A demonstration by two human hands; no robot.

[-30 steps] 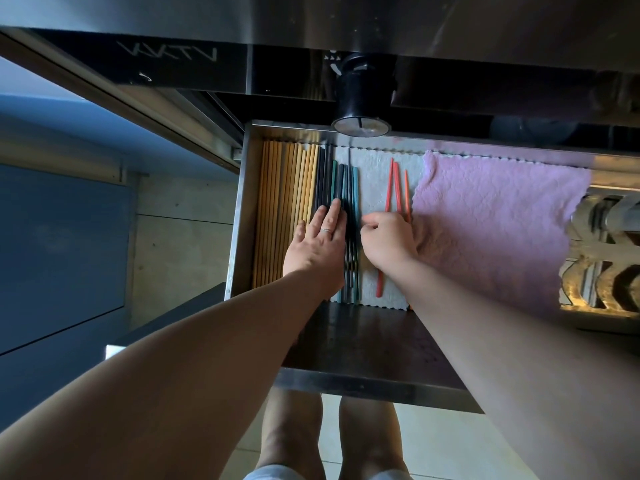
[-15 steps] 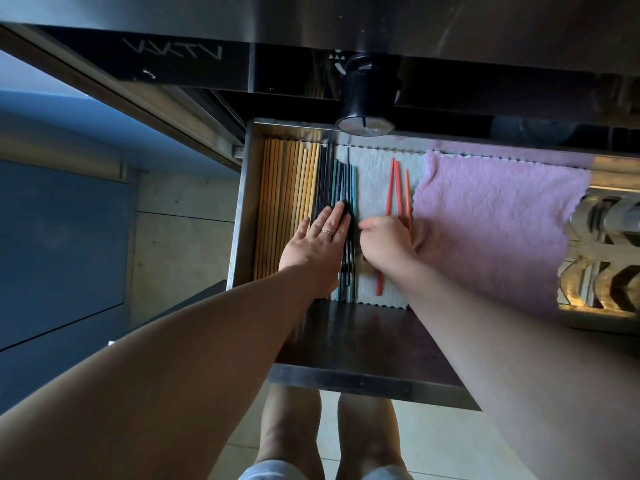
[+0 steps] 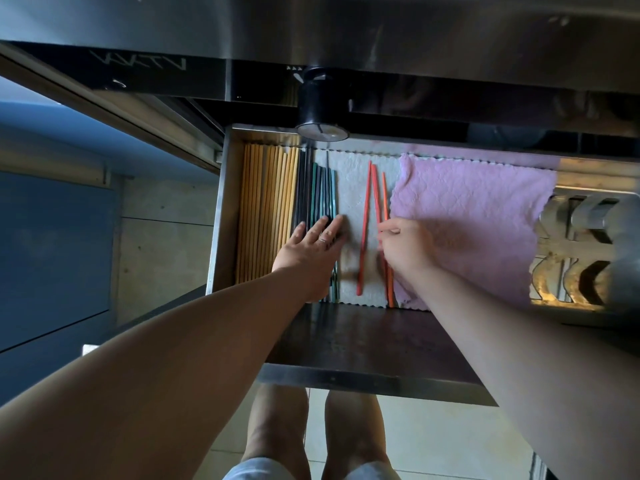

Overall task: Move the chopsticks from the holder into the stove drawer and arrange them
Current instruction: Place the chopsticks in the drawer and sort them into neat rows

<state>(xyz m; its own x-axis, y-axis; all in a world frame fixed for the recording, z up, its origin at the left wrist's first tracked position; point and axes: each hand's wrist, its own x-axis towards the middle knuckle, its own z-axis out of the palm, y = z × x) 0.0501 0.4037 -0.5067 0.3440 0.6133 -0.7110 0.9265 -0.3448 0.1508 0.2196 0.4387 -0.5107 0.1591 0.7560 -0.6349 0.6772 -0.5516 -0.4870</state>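
Observation:
The open stove drawer (image 3: 221, 216) holds three groups of chopsticks laid lengthwise. Several wooden chopsticks (image 3: 266, 209) lie against its left wall. Beside them are several dark and teal chopsticks (image 3: 320, 188). Three orange chopsticks (image 3: 365, 209) lie loosely on a white cloth (image 3: 349, 188), the left one slanted. My left hand (image 3: 308, 251) lies flat, fingers spread, on the dark chopsticks. My right hand (image 3: 408, 247) is at the orange group, its fingertips pinched on the rightmost orange chopstick. No holder is in view.
A pink cloth (image 3: 485, 209) covers the right part of the drawer floor. A black stove knob (image 3: 322, 109) hangs over the drawer's back edge. A metal rack (image 3: 588, 244) stands to the right. The dark drawer front (image 3: 374, 337) is near my legs.
My right hand has moved right, from the edge of the dark chopsticks to the orange ones. My left hand stays on the dark chopsticks.

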